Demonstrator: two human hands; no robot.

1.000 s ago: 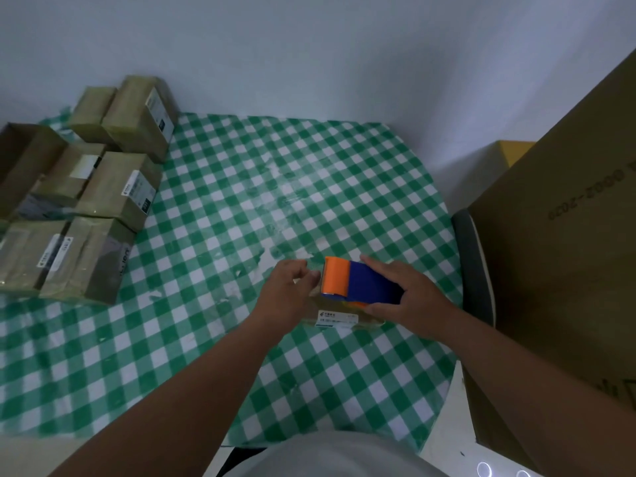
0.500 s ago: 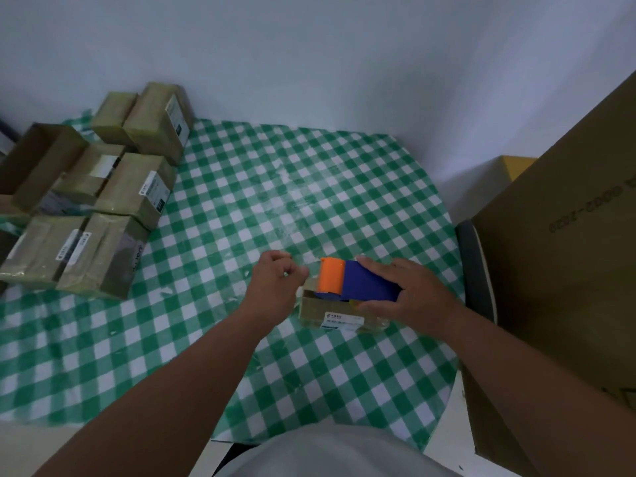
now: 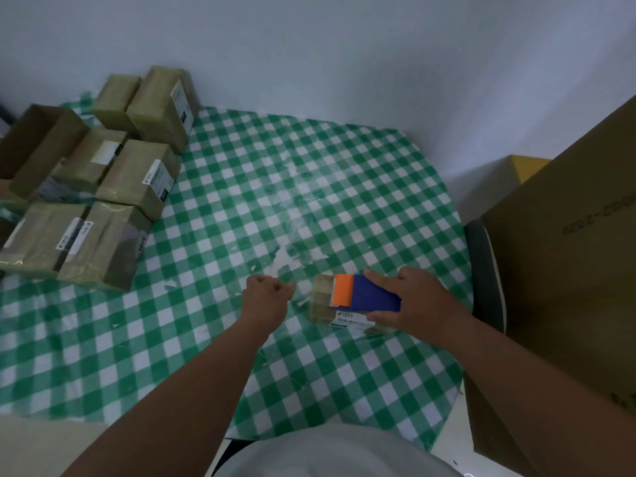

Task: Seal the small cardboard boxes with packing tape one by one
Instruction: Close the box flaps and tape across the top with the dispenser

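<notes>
A small cardboard box (image 3: 323, 301) with a white label lies on the green checked tablecloth (image 3: 241, 208) near the front right. On top of it sits a blue and orange tape dispenser (image 3: 364, 296), and my right hand (image 3: 413, 301) grips its blue body from the right. My left hand (image 3: 266, 297) is a little left of the box, its fingers curled with the thumb against them. A faint shiny strip of clear tape (image 3: 303, 299) seems to run from that hand to the dispenser's orange end.
Several taped cardboard boxes (image 3: 134, 180) are stacked in rows at the table's left, with an open box (image 3: 38, 142) behind them. A large brown carton (image 3: 568, 270) stands at the right beside a dark chair edge (image 3: 481, 270). A wall is behind.
My left hand has drawn away from the dispenser's orange end toward the left. The right hand stays on the dispenser over the box. The camera has tilted slightly.
</notes>
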